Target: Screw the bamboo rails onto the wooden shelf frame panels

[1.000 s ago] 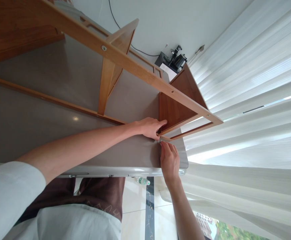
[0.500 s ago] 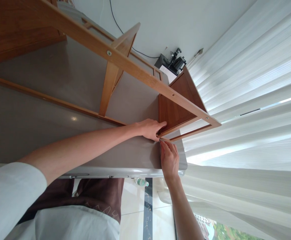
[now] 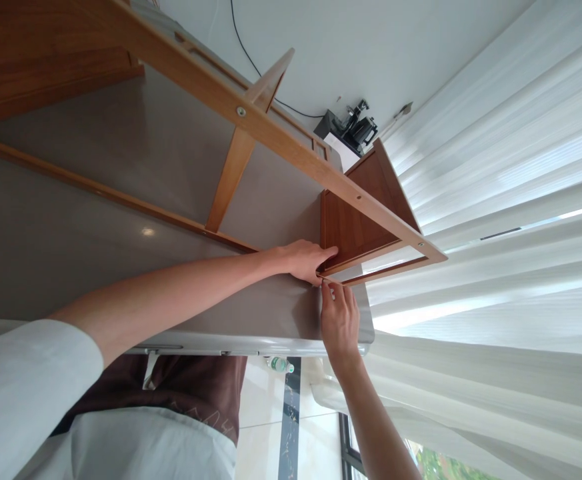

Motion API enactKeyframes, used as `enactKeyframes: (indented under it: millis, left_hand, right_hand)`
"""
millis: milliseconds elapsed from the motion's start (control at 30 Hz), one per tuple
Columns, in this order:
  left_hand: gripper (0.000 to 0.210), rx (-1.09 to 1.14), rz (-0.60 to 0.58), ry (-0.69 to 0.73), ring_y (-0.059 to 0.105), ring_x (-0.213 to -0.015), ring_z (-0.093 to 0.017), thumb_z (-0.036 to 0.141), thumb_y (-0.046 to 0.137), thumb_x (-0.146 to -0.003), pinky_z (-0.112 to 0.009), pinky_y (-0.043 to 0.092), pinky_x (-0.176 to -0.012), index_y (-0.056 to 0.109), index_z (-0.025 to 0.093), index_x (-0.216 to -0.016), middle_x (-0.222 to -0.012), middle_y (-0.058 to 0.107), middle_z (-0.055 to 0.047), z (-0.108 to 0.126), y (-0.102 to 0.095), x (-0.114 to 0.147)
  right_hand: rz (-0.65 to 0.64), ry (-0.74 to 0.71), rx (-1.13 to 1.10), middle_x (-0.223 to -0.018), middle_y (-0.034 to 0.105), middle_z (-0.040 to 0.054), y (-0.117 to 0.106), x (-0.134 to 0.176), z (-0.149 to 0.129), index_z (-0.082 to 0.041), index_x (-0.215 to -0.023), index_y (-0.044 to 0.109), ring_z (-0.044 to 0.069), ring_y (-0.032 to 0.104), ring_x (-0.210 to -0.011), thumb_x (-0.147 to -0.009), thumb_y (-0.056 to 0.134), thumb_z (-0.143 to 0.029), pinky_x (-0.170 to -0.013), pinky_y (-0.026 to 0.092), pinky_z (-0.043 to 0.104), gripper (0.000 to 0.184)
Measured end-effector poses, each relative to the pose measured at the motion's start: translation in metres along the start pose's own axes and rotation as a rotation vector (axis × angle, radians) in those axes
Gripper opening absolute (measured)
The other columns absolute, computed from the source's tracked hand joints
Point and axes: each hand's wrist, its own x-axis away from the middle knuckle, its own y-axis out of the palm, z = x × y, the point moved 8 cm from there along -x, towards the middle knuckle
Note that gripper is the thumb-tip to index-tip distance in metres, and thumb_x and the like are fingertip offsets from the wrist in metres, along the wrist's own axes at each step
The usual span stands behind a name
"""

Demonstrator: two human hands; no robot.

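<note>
**While the left hand (image 3: pixel 305 260) clasps the frame (image 3: pixel 321 172), the right hand (image 3: pixel 339 317) works close beside it**

Where the end panel (image 3: pixel 348 230) meets the frame's lower corner, the left fingers curl around the wood, the thumb lying against the panel. Just beside them, the right fingers are bent in at the same corner, their tips at its near edge; whether they pinch anything is too hidden to tell.

The wooden frame stands on the grey surface (image 3: pixel 171 160), its end panel near the right-hand edge. One rail (image 3: pixel 155 214) runs along the surface, and a slat (image 3: pixel 231 179) slants up from it to the raised top rail, which bears a round metal fitting (image 3: pixel 241 112).

Beyond the panel sit dark appliances (image 3: pixel 363 133), with a cord (image 3: pixel 251 60) along the wall (image 3: pixel 421 40). White curtains (image 3: pixel 495 280) hang to the right. Below the surface's near edge, a bottle (image 3: pixel 279 365) shows above the pale floor (image 3: pixel 261 407).
</note>
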Motion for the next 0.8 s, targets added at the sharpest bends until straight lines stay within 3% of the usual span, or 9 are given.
enactKeyframes:
  millis: [167,367,567,800]
  left_hand:
    - [0.063,0.008,0.000,-0.005,0.072,-0.087,-0.029,0.054,0.064,-0.078,-0.032,0.044,-0.061,0.046,0.022,-0.129,-0.100,0.075,-0.009,0.001,0.000,0.001]
    - [0.064,0.009,0.004,-0.009,0.072,-0.086,-0.029,0.050,0.066,-0.076,-0.031,0.044,-0.060,0.046,0.022,-0.129,-0.098,0.075,-0.008,0.003,-0.002,0.003]
    - [0.063,-0.001,-0.001,-0.011,0.071,-0.086,-0.029,0.048,0.067,-0.075,-0.031,0.043,-0.061,0.046,0.022,-0.129,-0.099,0.075,-0.008,0.002,-0.001,0.003]
    - [0.056,0.000,0.002,-0.004,0.071,-0.081,-0.025,0.049,0.065,-0.076,-0.030,0.039,-0.057,0.046,0.023,-0.122,-0.094,0.075,-0.005,-0.002,0.002,0.001]
  right_hand:
    - [-0.013,0.052,-0.066,-0.104,0.070,0.0137,0.000,-0.003,0.004,-0.017,-0.109,0.070,0.025,0.062,-0.095,-0.096,0.043,-0.004,-0.083,0.052,0.042,0.033]
    - [0.055,0.189,-0.268,-0.111,0.073,0.0077,0.005,0.005,0.024,-0.021,-0.111,0.071,0.020,0.065,-0.101,-0.103,0.046,-0.023,-0.090,0.053,0.035,0.027]
    - [0.125,0.338,-0.395,-0.107,0.075,0.0069,0.017,0.014,0.037,-0.021,-0.104,0.074,0.019,0.068,-0.096,-0.102,0.049,-0.033,-0.085,0.054,0.032,0.028]
    - [0.138,0.349,-0.421,-0.104,0.075,0.0068,0.015,0.016,0.037,-0.021,-0.104,0.075,0.019,0.068,-0.096,-0.101,0.051,-0.033,-0.087,0.053,0.033,0.027]
